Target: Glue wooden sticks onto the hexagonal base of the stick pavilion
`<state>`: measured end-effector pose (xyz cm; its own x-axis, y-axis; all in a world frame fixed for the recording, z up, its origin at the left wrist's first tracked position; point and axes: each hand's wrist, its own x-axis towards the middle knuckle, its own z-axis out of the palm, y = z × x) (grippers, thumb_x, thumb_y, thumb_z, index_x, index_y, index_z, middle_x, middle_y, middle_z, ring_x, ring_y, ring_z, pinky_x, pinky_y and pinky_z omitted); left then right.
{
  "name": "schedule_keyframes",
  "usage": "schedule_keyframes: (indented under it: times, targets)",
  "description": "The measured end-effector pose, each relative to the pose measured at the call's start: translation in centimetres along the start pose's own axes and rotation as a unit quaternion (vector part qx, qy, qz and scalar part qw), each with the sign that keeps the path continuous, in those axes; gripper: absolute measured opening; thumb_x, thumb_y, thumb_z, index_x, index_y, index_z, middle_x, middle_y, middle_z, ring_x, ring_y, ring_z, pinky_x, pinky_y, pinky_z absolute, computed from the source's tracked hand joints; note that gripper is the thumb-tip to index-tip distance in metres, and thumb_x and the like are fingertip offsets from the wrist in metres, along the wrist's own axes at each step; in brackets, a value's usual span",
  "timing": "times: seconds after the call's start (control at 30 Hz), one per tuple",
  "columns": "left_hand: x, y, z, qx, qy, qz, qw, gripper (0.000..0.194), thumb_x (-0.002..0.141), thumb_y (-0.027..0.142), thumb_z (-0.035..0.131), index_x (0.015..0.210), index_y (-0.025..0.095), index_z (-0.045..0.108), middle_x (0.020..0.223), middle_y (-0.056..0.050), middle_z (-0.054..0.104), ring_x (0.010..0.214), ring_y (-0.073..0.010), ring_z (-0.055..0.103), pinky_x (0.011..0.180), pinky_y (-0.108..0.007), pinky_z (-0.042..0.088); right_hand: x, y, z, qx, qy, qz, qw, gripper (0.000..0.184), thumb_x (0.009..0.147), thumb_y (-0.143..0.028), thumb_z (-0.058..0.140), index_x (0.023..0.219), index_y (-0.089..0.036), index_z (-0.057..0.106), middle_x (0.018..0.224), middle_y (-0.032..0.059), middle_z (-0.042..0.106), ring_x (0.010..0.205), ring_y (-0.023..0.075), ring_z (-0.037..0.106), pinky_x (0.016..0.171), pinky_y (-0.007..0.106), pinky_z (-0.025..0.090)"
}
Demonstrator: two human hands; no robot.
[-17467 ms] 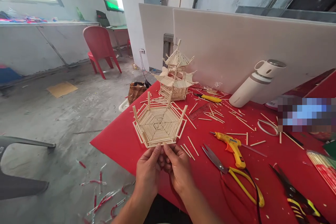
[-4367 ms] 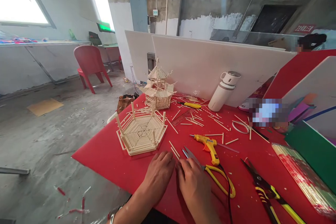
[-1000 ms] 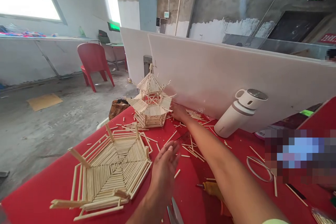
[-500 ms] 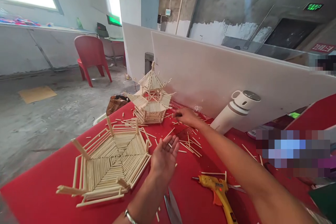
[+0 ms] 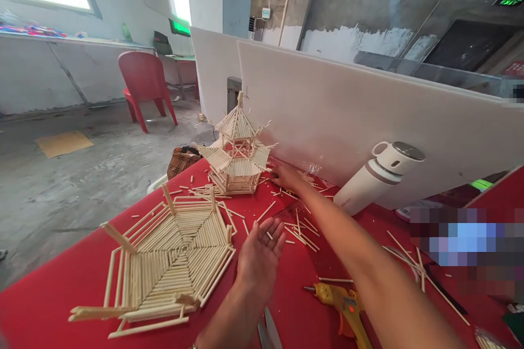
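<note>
My left hand [image 5: 260, 253] hovers palm up and open over the red table [image 5: 53, 297], just right of a flat hexagonal stick frame [image 5: 176, 253] with short upright posts. My right arm stretches far forward. My right hand [image 5: 289, 177] rests fingers down and gathered among loose sticks [image 5: 301, 229] at the right foot of a small two-tiered stick pagoda [image 5: 237, 147]. What its fingers pinch is hidden from me.
A yellow glue gun [image 5: 347, 311] lies under my right forearm, and scissor blades [image 5: 268, 332] poke in at the bottom edge. A white bottle [image 5: 379, 177] leans on a white board [image 5: 347, 114] behind. A checked bag [image 5: 182, 159] and a red chair [image 5: 145, 79] are on the floor side.
My right hand has pushed slightly further forward beside the pagoda. My left hand stays open, shifted a little. The view has drifted slightly.
</note>
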<state>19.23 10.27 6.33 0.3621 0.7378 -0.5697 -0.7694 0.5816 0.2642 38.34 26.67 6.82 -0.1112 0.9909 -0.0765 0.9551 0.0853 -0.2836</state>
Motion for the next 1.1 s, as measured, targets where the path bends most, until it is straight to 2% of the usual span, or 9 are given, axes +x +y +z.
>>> schedule_keyframes:
  times: [0.1, 0.27, 0.4, 0.57, 0.67, 0.77, 0.87, 1.0, 1.1]
  targets:
    - [0.0, 0.0, -0.1, 0.006, -0.008, -0.004, 1.0, 0.03, 0.096, 0.032, 0.051, 0.093, 0.009, 0.069, 0.12, -0.021, 0.068, 0.113, -0.0274, 0.066, 0.093, -0.036, 0.056, -0.7, 0.4, -0.5, 0.056, 0.015, 0.001, 0.998, 0.013, 0.083, -0.02, 0.066, 0.088, -0.013, 0.076, 0.091, 0.0091, 0.075, 0.087, 0.02, 0.067, 0.08, 0.028, 0.046]
    - [-0.1, -0.2, 0.0, 0.028, -0.003, 0.009, 1.0, 0.019, 0.094, 0.024, 0.055, 0.092, 0.01, 0.069, 0.113, -0.019, 0.07, 0.105, -0.0238, 0.069, 0.087, -0.033, 0.058, -4.3, 0.1, -1.5, 0.196, 0.001, -0.015, 0.98, 0.029, 0.082, -0.036, 0.063, 0.092, -0.013, 0.076, 0.082, 0.0044, 0.074, 0.07, 0.0152, 0.064, 0.064, 0.024, 0.046]
    - [0.0, -0.5, 0.0, 0.05, -0.009, 0.038, 0.998, 0.011, 0.09, 0.012, 0.059, 0.095, 0.011, 0.069, 0.109, -0.016, 0.072, 0.097, -0.0201, 0.071, 0.085, -0.031, 0.058, -9.0, -2.4, -1.6, 0.295, -0.054, -0.027, 0.953, 0.039, 0.08, -0.044, 0.064, 0.102, -0.014, 0.075, 0.08, 0.0036, 0.073, 0.062, 0.0136, 0.063, 0.059, 0.025, 0.048]
    - [0.2, -0.7, -0.3, 0.055, -0.042, 0.06, 0.996, 0.005, 0.083, 0.011, 0.069, 0.087, 0.013, 0.072, 0.097, -0.011, 0.076, 0.09, -0.0176, 0.072, 0.086, -0.029, 0.056, -13.2, -5.6, -0.8, 0.367, -0.073, -0.026, 0.927, 0.031, 0.079, -0.042, 0.067, 0.095, -0.018, 0.076, 0.087, 0.0047, 0.074, 0.074, 0.0162, 0.066, 0.065, 0.027, 0.051]
    - [0.2, -0.7, -0.5, 0.068, -0.056, 0.064, 0.994, 0.004, 0.078, 0.012, 0.074, 0.082, 0.013, 0.072, 0.088, -0.008, 0.076, 0.084, -0.0171, 0.072, 0.08, -0.029, 0.057, -14.1, -6.1, -0.6, 0.387, -0.053, -0.012, 0.92, 0.026, 0.075, -0.039, 0.073, 0.089, -0.018, 0.076, 0.09, 0.0052, 0.073, 0.084, 0.0184, 0.066, 0.075, 0.029, 0.051]
    - [0.0, -0.9, -0.8, 0.095, -0.07, 0.058, 0.991, 0.014, 0.073, 0.017, 0.081, 0.081, 0.013, 0.071, 0.078, -0.006, 0.074, 0.073, -0.0142, 0.07, 0.071, -0.025, 0.056, -14.6, -5.7, -1.0, 0.403, -0.054, 0.0, 0.914, 0.026, 0.07, -0.038, 0.078, 0.087, -0.018, 0.077, 0.089, 0.0052, 0.072, 0.087, 0.0193, 0.065, 0.078, 0.03, 0.05]
    - [-0.2, -1.1, -0.8, 0.115, -0.079, 0.049, 0.989, 0.025, 0.065, 0.022, 0.088, 0.078, 0.012, 0.069, 0.068, -0.002, 0.07, 0.061, -0.0098, 0.065, 0.06, -0.02, 0.052, -15.0, -5.2, -1.7, 0.43, -0.091, 0.004, 0.898, 0.029, 0.07, -0.039, 0.079, 0.091, -0.019, 0.077, 0.085, 0.0031, 0.071, 0.078, 0.0157, 0.063, 0.071, 0.027, 0.049]
    - [-0.5, -1.1, -0.6, 0.125, -0.093, 0.045, 0.987, 0.035, 0.058, 0.029, 0.092, 0.076, 0.012, 0.068, 0.066, -0.001, 0.067, 0.056, -0.007, 0.06, 0.053, -0.016, 0.046, -15.5, -4.7, -2.6, 0.47, -0.173, 0.017, 0.865, 0.037, 0.075, -0.042, 0.076, 0.104, -0.018, 0.074, 0.083, 0.0017, 0.069, 0.063, 0.0095, 0.055, 0.056, 0.022, 0.043]
    - [-0.6, -1.0, -0.5, 0.129, -0.094, 0.046, 0.986, 0.037, 0.056, 0.032, 0.092, 0.074, 0.012, 0.066, 0.065, -0.001, 0.066, 0.055, -0.0065, 0.058, 0.051, -0.016, 0.044, -15.5, -4.7, -2.8, 0.477, -0.148, 0.024, 0.866, 0.044, 0.077, -0.045, 0.075, 0.112, -0.02, 0.071, 0.09, 0.0026, 0.069, 0.066, 0.0093, 0.055, 0.055, 0.021, 0.044]
